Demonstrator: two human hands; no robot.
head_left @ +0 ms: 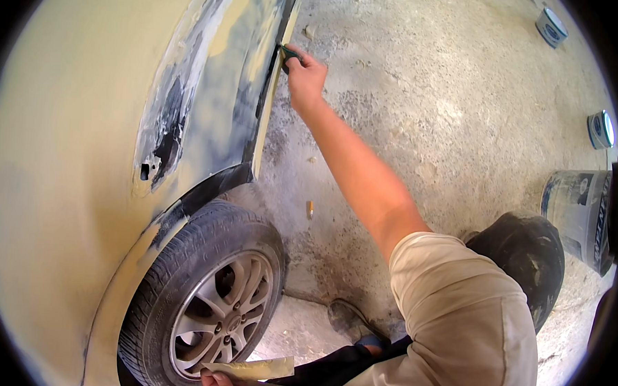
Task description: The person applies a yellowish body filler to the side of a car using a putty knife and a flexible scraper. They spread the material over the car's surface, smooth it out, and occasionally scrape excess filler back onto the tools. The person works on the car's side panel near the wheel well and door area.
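Observation:
My right hand (306, 79) reaches far forward with its fingers closed round a small dark green spreader (287, 59). The spreader's edge meets the lower edge of a pale yellow car body (85, 114), along a dark strip. At the bottom of the view, my left hand (221, 384) grips a flat, smeared, yellowish plate (260, 368) beside the wheel. Part of that hand is cut off by the lower edge. Grey and white filler (167, 118) lies in streaks on the car panel, with a dark patch and a small hole at its near end.
A car wheel (228, 314) with a spoked rim stands close to my left hand. A small tin (551, 27), another tin (600, 130) and a clear bucket (576, 211) stand on the rough concrete floor to the right. A cigarette butt (310, 209) lies near the tyre.

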